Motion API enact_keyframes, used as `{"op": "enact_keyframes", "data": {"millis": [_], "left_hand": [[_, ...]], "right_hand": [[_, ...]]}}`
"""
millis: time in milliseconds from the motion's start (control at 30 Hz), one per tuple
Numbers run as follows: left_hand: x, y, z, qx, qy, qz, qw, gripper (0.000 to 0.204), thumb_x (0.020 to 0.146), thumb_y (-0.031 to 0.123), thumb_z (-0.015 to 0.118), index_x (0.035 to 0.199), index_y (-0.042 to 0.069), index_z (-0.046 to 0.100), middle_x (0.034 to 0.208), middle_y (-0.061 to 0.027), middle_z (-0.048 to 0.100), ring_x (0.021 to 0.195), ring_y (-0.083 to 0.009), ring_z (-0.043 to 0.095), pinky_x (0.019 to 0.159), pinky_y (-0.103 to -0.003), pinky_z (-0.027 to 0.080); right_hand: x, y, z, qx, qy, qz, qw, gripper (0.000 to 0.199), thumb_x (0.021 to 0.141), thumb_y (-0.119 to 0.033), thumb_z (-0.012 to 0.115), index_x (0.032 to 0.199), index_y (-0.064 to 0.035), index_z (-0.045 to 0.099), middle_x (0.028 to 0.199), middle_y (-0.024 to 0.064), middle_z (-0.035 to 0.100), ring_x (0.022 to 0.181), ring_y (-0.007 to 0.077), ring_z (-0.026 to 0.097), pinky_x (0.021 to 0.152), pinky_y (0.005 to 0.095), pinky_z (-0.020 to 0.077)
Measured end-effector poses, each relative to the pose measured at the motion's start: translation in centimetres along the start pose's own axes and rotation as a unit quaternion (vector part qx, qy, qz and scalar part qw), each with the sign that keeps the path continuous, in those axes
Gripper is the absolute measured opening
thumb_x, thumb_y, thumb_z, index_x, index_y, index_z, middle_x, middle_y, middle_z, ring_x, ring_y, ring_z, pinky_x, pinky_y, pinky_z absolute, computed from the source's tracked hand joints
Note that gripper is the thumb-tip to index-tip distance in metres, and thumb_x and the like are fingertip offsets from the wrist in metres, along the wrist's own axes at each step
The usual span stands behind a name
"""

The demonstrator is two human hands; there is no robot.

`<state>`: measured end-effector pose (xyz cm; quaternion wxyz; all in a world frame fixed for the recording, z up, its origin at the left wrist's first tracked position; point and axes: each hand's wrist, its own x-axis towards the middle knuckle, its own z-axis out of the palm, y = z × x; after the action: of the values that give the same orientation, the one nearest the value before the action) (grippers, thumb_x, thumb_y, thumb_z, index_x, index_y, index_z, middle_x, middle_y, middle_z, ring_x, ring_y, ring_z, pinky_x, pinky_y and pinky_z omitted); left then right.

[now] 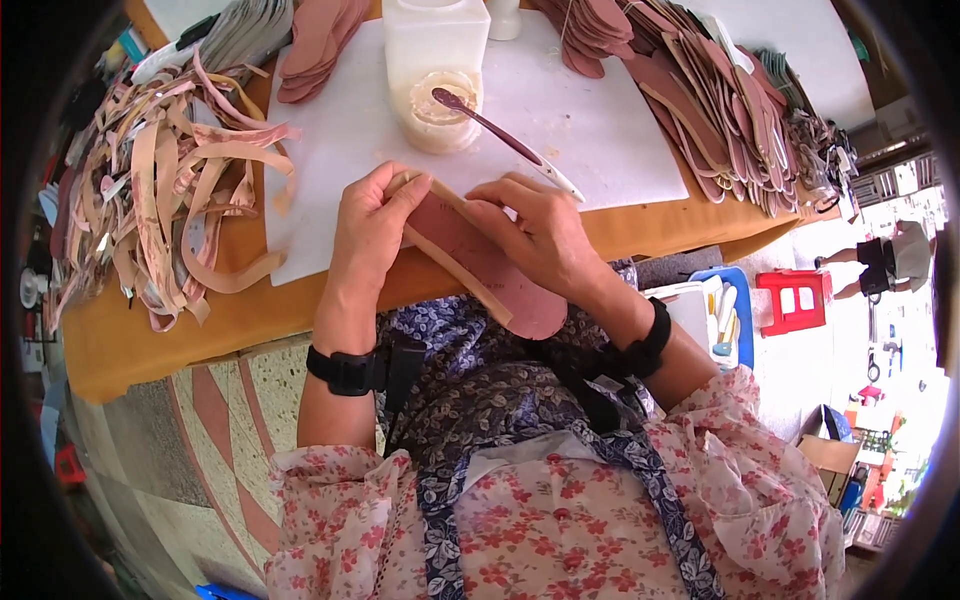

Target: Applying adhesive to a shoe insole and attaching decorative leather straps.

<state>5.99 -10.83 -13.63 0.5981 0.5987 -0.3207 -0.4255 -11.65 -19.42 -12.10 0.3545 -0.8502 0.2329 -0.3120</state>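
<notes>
A brownish-pink insole (535,300) is held at a slant over the table's front edge, its rounded end toward my body. A tan strip (458,270) runs along its left edge. My left hand (368,225) is closed, thumb and fingers pinching the strip at the insole's far end. On the right edge, my right hand (540,230) grips the insole with its thumb on the upper face; some of its fingers are hidden. Just beyond my hands, a brush (515,148) like a toothbrush rests with its head on a pot of pale paste (425,125).
White board (330,170) covers part of the orange-brown table (130,350). Loose tan strips (160,190) heap at left. Insole stacks (318,50) lie at the back, with more insoles (715,115) at right. A white container (437,38) stands behind the pot; a red stool (793,303) is on the floor.
</notes>
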Motion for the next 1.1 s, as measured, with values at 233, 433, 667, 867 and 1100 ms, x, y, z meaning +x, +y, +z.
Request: {"op": "enact_keyframes", "data": {"millis": [233, 433, 667, 867, 1100], "left_hand": [[0.0, -0.4, 0.4, 0.008, -0.003, 0.050, 0.999, 0.015, 0.092, 0.014, 0.064, 0.086, 0.000, 0.063, 0.072, 0.0059, 0.056, 0.067, -0.0037, 0.045, 0.060, -0.021, 0.039], [-0.2, -0.5, 0.4, -0.075, 0.024, 0.043, 0.996, 0.013, 0.093, 0.011, 0.062, 0.085, 0.001, 0.062, 0.071, 0.0066, 0.054, 0.068, -0.0018, 0.045, 0.061, -0.019, 0.039], [0.1, -1.1, 0.2, -0.179, 0.064, 0.077, 0.979, 0.012, 0.093, 0.009, 0.062, 0.085, 0.001, 0.063, 0.075, 0.0064, 0.055, 0.066, -0.0020, 0.044, 0.061, -0.018, 0.039], [0.6, -1.6, -0.3, -0.197, 0.081, 0.084, 0.974, 0.010, 0.092, 0.009, 0.063, 0.087, 0.001, 0.063, 0.076, 0.0059, 0.056, 0.070, -0.0030, 0.046, 0.069, -0.018, 0.041], [1.4, -2.0, -1.2, -0.213, 0.099, 0.108, 0.966, 0.010, 0.091, 0.010, 0.065, 0.090, 0.001, 0.066, 0.083, 0.0031, 0.060, 0.075, -0.0058, 0.051, 0.074, -0.021, 0.041]], "right_hand": [[1.6, -0.6, 1.9, -0.005, -0.022, 0.038, 0.999, 0.020, 0.089, -0.019, 0.064, 0.089, 0.0006, 0.067, 0.079, 0.0191, 0.065, 0.072, 0.0391, 0.063, 0.065, 0.0422, 0.0493], [1.4, 0.0, 1.4, 0.093, -0.068, 0.114, 0.987, 0.022, 0.091, -0.018, 0.064, 0.087, 0.0028, 0.065, 0.070, 0.0163, 0.062, 0.059, 0.0230, 0.058, 0.059, 0.0343, 0.0465], [0.2, 0.6, -0.2, 0.118, -0.112, 0.131, 0.978, 0.020, 0.091, -0.017, 0.065, 0.088, 0.0034, 0.065, 0.068, 0.0087, 0.060, 0.064, 0.0107, 0.052, 0.060, 0.0296, 0.0449], [-2.0, 1.4, -2.3, 0.103, -0.128, 0.174, 0.971, 0.018, 0.091, -0.015, 0.065, 0.090, 0.0026, 0.066, 0.069, 0.0063, 0.061, 0.066, 0.0098, 0.052, 0.061, 0.0281, 0.0450], [-3.4, 2.6, -3.1, 0.125, -0.102, 0.154, 0.975, 0.016, 0.090, -0.014, 0.066, 0.092, 0.0017, 0.065, 0.070, 0.0078, 0.062, 0.065, 0.0122, 0.055, 0.063, 0.0291, 0.0473]]}}
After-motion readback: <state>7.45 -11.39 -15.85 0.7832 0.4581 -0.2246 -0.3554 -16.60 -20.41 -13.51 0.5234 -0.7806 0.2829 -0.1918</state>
